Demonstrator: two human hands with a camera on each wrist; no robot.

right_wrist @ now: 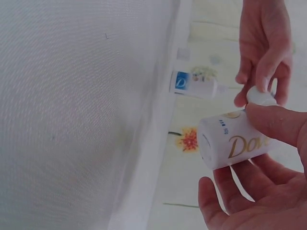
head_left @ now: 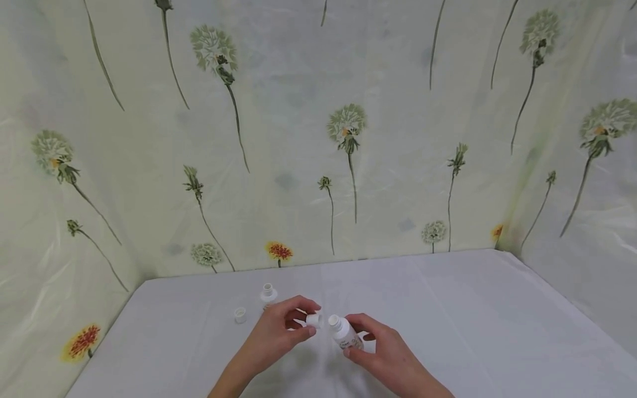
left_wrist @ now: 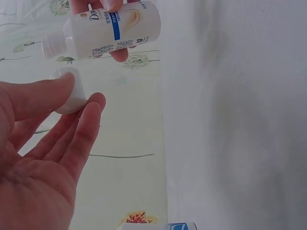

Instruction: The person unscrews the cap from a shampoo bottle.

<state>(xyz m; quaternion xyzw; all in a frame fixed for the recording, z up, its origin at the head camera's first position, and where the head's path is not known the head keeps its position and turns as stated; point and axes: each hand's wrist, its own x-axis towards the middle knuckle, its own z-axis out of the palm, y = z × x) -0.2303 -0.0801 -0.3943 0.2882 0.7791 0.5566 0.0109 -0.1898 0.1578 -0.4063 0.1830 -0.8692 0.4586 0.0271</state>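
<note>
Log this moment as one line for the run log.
left hand: pinches cap | right hand: holds open bottle | table: second bottle, loose cap

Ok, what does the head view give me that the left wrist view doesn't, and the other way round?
Only the head view shows the right hand whole, the second bottle standing open on the table and the loose cap beside it. Only the left wrist view shows the blue label print on the held bottle and the left palm up close; the second bottle is just a sliver at its bottom edge. Both show the left hand pinching a white cap next to the held bottle's open neck.
</note>
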